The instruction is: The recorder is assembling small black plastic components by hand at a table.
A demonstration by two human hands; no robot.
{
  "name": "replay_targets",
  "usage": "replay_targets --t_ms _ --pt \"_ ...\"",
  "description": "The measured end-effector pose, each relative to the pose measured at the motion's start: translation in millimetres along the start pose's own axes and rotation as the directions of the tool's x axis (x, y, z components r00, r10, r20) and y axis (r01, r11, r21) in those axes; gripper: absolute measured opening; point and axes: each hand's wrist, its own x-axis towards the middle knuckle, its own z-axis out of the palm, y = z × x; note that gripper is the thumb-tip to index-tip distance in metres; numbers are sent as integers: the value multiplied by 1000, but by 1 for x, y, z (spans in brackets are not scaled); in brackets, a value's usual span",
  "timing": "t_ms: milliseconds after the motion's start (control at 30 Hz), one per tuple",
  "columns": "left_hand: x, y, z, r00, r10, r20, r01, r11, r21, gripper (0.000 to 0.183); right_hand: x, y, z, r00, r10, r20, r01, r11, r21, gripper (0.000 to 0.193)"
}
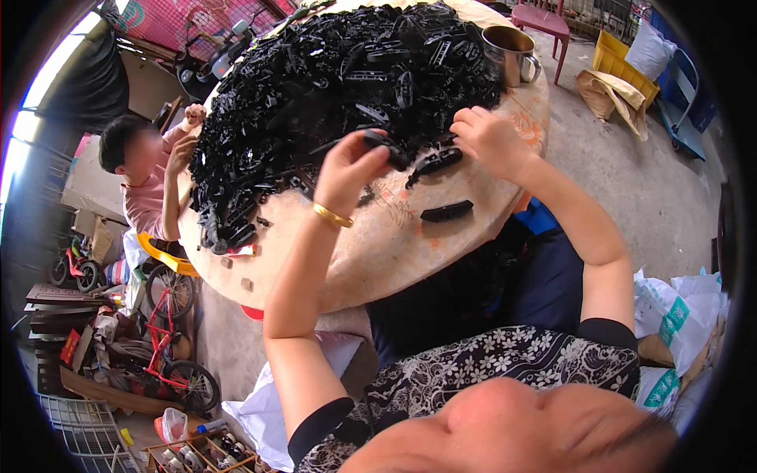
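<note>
My left hand, with a gold bangle at its wrist, grips a black plastic part between thumb and fingers, over the near edge of a big heap of black plastic parts. To its right my right hand has its fingertips bent together at the heap's edge; whatever they hold is hidden. Below that hand lies a long black part. Nearer me, a separate black part rests on the round table's pale cover.
A metal mug stands at the table's far right. Across the left edge another person sits with both hands by the heap. A red bicycle stands at left, a red plastic chair at far right, white sacks at near right.
</note>
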Motion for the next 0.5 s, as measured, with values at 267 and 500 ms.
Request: replay_targets --t_ms 267,500 --pt "-4 -30 28 935 -147 324 158 987 -8 31 0 7 10 991 122 45 -129 970 208 21" --pt "0 -37 24 987 -40 155 23 994 108 33 3 6 2 975 222 14 -217 937 274 25"
